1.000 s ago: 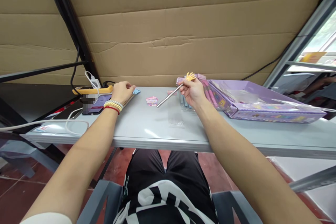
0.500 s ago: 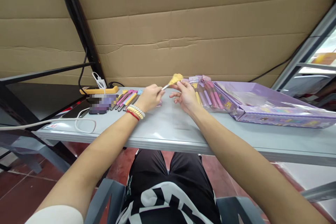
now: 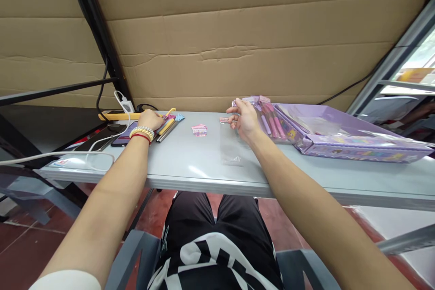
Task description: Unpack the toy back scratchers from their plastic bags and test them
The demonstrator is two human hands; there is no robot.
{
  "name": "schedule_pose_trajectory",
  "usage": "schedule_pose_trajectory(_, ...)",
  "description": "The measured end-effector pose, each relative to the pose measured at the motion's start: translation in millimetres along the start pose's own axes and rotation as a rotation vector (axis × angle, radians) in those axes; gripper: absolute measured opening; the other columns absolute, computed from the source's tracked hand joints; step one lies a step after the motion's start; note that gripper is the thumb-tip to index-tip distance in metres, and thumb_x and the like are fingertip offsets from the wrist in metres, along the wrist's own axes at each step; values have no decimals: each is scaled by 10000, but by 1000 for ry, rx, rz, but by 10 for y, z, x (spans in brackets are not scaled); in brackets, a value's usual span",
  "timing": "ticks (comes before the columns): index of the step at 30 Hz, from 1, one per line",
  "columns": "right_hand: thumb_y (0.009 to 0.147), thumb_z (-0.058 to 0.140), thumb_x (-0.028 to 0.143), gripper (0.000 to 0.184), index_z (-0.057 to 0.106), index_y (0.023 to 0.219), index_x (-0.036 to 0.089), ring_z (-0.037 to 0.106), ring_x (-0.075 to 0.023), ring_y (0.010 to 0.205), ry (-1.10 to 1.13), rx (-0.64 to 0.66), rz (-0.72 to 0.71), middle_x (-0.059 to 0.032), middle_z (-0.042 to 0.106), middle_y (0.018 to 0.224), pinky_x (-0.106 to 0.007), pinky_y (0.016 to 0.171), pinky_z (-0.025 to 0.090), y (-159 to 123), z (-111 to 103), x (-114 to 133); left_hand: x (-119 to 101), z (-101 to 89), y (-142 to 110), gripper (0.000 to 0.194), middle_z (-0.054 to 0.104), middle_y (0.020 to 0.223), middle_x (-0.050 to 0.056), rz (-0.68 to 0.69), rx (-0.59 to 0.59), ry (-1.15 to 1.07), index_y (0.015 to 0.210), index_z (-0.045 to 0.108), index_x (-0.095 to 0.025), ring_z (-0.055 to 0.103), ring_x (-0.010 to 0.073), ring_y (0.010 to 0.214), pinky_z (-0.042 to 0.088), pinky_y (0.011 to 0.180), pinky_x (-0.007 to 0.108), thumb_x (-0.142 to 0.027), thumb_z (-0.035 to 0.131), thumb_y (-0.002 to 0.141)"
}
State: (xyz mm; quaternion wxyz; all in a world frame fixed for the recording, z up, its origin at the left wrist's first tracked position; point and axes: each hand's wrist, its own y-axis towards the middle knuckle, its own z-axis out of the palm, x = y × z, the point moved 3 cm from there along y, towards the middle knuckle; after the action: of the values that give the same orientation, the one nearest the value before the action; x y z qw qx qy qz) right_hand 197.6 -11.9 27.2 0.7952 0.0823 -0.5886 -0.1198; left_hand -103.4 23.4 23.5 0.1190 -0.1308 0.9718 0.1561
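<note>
My left hand (image 3: 152,120), palm down with its fingers closed, is at the row of slim metal sticks (image 3: 165,133) with coloured handles and shaped heads. From under it a yellow-headed stick (image 3: 171,111) pokes out to the right; the grip itself is hidden. My right hand (image 3: 245,120) is at the left end of the wrapped sticks (image 3: 273,122), fingers loosely bent and apart, with nothing visible in them. Beneath it a clear plastic bag (image 3: 231,147) with a pink strip on top lies flat. Small pink labels (image 3: 199,130) lie between my hands.
An open purple box (image 3: 353,149) with clear plastic inside stands to the right. At the left are a phone (image 3: 120,139), a white charger with cable (image 3: 127,104) and a yellow power strip (image 3: 107,116). A cardboard wall (image 3: 217,41) rises behind the grey table (image 3: 193,156).
My left hand has moved left and down from the middle to the row of sticks. My right hand has stayed near the same place, its fingers now beside the wrapped sticks.
</note>
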Motion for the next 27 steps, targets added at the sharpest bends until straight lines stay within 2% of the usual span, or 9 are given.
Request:
schedule_pose_trajectory(7, 749, 617, 562, 426, 414, 923, 231, 496, -69, 382, -1, 17, 13, 64, 578, 649, -180, 316, 278, -13, 11, 50, 37, 41, 61, 424, 695, 1030, 217, -21, 48, 45, 909, 719, -94, 643, 329, 941, 473, 726, 349, -452, 541, 771)
schedule_pose_trajectory(10, 750, 611, 580, 431, 421, 913, 229, 494, -68, 382, -4, 16, 12, 66, 577, 641, -182, 320, 279, -14, 8, 65, 54, 29, 70, 464, 685, 1056, 228, -31, 15, 23, 909, 713, -86, 637, 337, 952, 473, 747, 357, -484, 517, 771)
schedule_pose_trajectory(14, 758, 581, 613, 437, 439, 892, 223, 494, -72, 386, -23, -5, -37, 60, 575, 634, -188, 329, 280, 31, -36, 93, 54, -24, 21, 437, 690, 1024, 227, -76, -41, -24, 919, 708, -84, 636, 348, 948, 480, 758, 378, -441, 536, 736)
schedule_pose_trajectory(17, 775, 543, 632, 435, 463, 836, 209, 485, -72, 393, -87, -49, -111, 43, 569, 630, -196, 346, 275, 83, -100, 114, -36, -67, -49, 389, 700, 1024, 206, -37, -73, -46, 927, 723, -109, 623, 353, 995, 476, 814, 396, -385, 545, 718)
schedule_pose_trajectory(21, 836, 466, 586, 408, 478, 717, 196, 431, -68, 404, -285, -147, -274, 33, 535, 587, -219, 428, 329, 98, -188, 133, -375, -127, -182, 359, 710, 1032, 160, 130, -134, -81, 969, 728, -141, 620, 314, 1023, 471, 876, 381, -301, 506, 737)
schedule_pose_trajectory(24, 862, 446, 478, 369, 481, 633, 191, 461, -92, 492, -543, -192, -418, 23, 521, 552, -242, 540, 378, 80, -221, 153, -775, -173, -300, 358, 699, 1060, 133, 391, -176, -50, 984, 720, -156, 620, 276, 1017, 468, 899, 363, -294, 470, 769)
schedule_pose_trajectory(27, 809, 517, 359, 271, 509, 604, 182, 512, -120, 582, -876, -106, -418, 6, 563, 572, -256, 604, 385, 109, -214, 151, -1152, -135, -395, 324, 703, 1039, 86, 653, -38, -18, 954, 724, -195, 627, 247, 984, 475, 881, 334, -309, 487, 766)
